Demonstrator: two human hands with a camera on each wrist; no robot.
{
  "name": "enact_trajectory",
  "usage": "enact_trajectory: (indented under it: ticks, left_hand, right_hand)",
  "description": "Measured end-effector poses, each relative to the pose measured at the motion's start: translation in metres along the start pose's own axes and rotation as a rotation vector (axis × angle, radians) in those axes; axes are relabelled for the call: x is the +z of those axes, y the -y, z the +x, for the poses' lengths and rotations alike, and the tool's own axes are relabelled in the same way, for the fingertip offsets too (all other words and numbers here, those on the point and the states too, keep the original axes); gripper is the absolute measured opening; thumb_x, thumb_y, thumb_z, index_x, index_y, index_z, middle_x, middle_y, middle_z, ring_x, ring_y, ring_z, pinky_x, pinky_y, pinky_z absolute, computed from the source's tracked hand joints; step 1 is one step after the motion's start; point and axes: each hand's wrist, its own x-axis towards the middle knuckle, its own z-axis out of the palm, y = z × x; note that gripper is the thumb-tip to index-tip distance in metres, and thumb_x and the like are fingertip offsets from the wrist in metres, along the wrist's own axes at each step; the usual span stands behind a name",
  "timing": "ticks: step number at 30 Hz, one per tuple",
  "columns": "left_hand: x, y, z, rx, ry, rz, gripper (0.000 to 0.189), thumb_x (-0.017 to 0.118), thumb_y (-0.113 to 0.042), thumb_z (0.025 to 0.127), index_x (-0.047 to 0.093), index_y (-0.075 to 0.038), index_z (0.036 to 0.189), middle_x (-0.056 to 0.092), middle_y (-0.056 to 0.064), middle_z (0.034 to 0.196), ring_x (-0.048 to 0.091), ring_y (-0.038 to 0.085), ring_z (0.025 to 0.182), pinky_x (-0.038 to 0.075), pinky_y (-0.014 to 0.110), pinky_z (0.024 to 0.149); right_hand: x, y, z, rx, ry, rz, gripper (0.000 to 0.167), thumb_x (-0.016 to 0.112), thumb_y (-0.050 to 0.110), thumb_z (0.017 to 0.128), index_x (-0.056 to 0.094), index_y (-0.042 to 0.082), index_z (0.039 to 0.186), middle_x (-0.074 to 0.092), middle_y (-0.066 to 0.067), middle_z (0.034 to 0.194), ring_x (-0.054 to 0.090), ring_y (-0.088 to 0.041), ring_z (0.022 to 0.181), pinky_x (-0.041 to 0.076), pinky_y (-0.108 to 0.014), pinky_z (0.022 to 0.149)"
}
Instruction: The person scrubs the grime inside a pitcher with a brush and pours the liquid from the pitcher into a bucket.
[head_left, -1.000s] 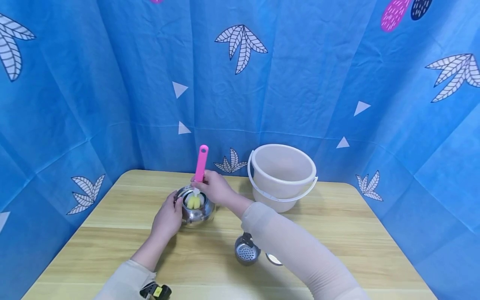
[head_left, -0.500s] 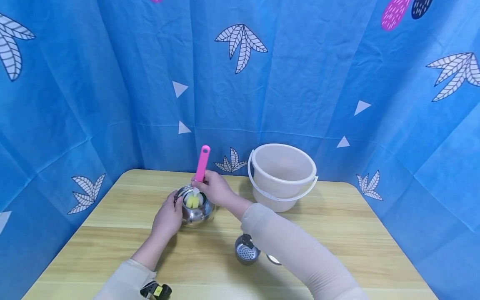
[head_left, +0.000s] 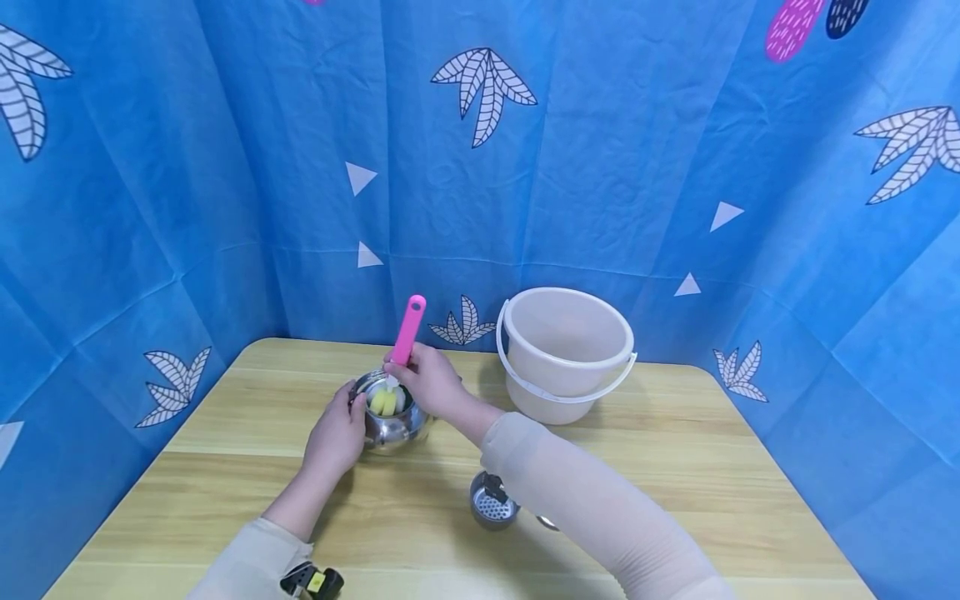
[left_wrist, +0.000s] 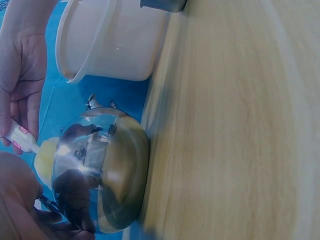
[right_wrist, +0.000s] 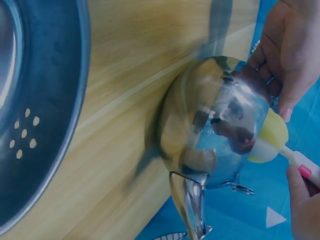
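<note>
A shiny stainless steel teapot (head_left: 387, 433) stands on the table at centre left; its spout (right_wrist: 189, 202) shows in the right wrist view. My left hand (head_left: 335, 433) grips the pot's left side, thumb at the rim and fingers round the wall. With my right hand (head_left: 431, 382) I hold a sponge brush low on its pink handle (head_left: 408, 332), which leans right over the pot. The brush's yellow and white sponge head (head_left: 384, 403) sits in the pot's mouth, its lower part hidden inside. Yellow sponge (left_wrist: 46, 160) bulges above the rim in the left wrist view.
A white bucket (head_left: 562, 379) with its handle hanging down in front stands behind my right forearm. Nearer lies a perforated metal strainer (head_left: 492, 504), large in the right wrist view. Beside it a round rim (head_left: 547, 523) pokes out under my right sleeve. Blue curtains (head_left: 480, 208) surround the table.
The top of the brush handle has tilted to the right and slightly down, and the sponge head has shifted a little in the pot. My left hand and the teapot stay in place.
</note>
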Motion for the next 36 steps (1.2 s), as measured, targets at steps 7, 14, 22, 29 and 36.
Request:
enact_trajectory:
  ticks: [7,14,22,29,36]
  left_hand:
    - [-0.0001,-0.0007,-0.0007,-0.001,0.000,0.002,0.059,0.028,-0.033,0.111,0.023,0.006,0.155,0.035,0.032,0.152,0.036,0.051,0.138,0.031,0.064,0.111]
    - [-0.0013,-0.0015,-0.0021,-0.001,0.007,-0.007,0.059,0.027,-0.033,0.111,0.023,0.006,0.155,0.035,0.033,0.152,0.035,0.051,0.138,0.032,0.064,0.111]
    - [-0.0009,-0.0006,-0.0013,0.000,0.004,-0.001,0.060,0.026,-0.034,0.111,0.022,0.006,0.155,0.035,0.033,0.152,0.035,0.051,0.138,0.032,0.064,0.111]
    - [-0.0005,0.0005,-0.0004,0.002,0.001,0.001,0.060,0.026,-0.035,0.110,0.022,0.005,0.155,0.036,0.033,0.152,0.037,0.051,0.137,0.033,0.064,0.110]
    - [0.0000,0.0007,-0.0006,0.008,-0.002,0.001,0.062,0.025,-0.037,0.110,0.023,0.006,0.155,0.036,0.033,0.151,0.036,0.052,0.137,0.032,0.064,0.110]
  right_hand:
    - [0.0012,-0.0003,-0.0020,-0.007,-0.007,0.020,0.014,0.066,0.022,0.098,0.072,0.015,0.109,0.074,0.004,0.101,0.068,-0.009,0.094,0.056,-0.025,0.085]
    - [0.0038,-0.0020,-0.0033,-0.027,-0.018,0.021,0.014,0.066,0.021,0.098,0.072,0.015,0.109,0.074,0.005,0.102,0.069,-0.009,0.097,0.056,-0.026,0.086]
    - [0.0052,-0.0022,-0.0051,-0.056,-0.021,0.012,0.015,0.065,0.021,0.099,0.072,0.014,0.111,0.075,0.002,0.105,0.069,-0.009,0.095,0.056,-0.024,0.084]
    - [0.0068,-0.0034,-0.0055,-0.092,-0.023,-0.004,0.016,0.066,0.021,0.098,0.073,0.014,0.111,0.074,0.003,0.106,0.069,-0.009,0.097,0.055,-0.022,0.083]
    - [0.0066,-0.0009,-0.0092,-0.121,-0.032,-0.040,0.015,0.067,0.022,0.098,0.073,0.014,0.109,0.075,0.003,0.101,0.064,-0.005,0.081,0.053,-0.020,0.071]
